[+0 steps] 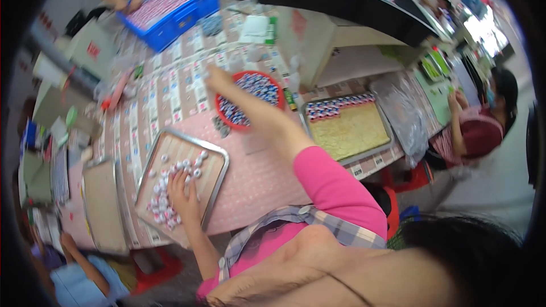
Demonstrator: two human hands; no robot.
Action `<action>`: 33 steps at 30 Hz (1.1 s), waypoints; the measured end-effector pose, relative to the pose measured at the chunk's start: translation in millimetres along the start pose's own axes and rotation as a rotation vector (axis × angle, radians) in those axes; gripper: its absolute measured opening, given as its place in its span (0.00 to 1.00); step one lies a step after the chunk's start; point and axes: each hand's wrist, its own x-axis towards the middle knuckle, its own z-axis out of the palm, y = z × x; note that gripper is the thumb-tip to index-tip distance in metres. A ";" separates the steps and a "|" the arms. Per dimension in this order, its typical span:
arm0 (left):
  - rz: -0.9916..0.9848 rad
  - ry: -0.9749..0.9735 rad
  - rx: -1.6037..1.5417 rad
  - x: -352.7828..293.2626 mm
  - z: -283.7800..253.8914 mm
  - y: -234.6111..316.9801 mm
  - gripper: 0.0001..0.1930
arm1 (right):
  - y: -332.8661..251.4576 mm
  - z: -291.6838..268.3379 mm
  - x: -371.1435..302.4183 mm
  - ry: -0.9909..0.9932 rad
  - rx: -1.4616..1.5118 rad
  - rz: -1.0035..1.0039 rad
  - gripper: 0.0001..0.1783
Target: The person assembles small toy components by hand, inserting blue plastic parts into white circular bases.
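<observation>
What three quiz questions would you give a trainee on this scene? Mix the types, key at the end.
1. Open: What lies around the fingers of the person's left hand, over the grey metal-rimmed rectangular tray?

2. True or false: The red round plastic tub stands nearer the person than the blue rectangular plastic crate.

3. Multiple choice: In this view, the person's bare right forearm covers part of
A) the crate
B) the tub
C) the tray

Key:
1. Small round white pieces with coloured marks, lying loose.
2. True.
3. B.
</observation>
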 end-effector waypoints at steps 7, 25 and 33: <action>0.009 -0.043 0.048 1.6 -1.9 -4.1 0.13 | -17.2 -6.1 -14.8 0.019 -0.096 -0.145 0.23; -0.096 0.128 0.219 15.6 -39.1 22.4 0.14 | 260.1 -301.9 -51.2 0.273 -0.634 0.115 0.16; -0.030 0.128 0.286 20.5 -20.8 -10.4 0.13 | 281.8 -253.0 24.1 0.576 -0.686 -0.067 0.25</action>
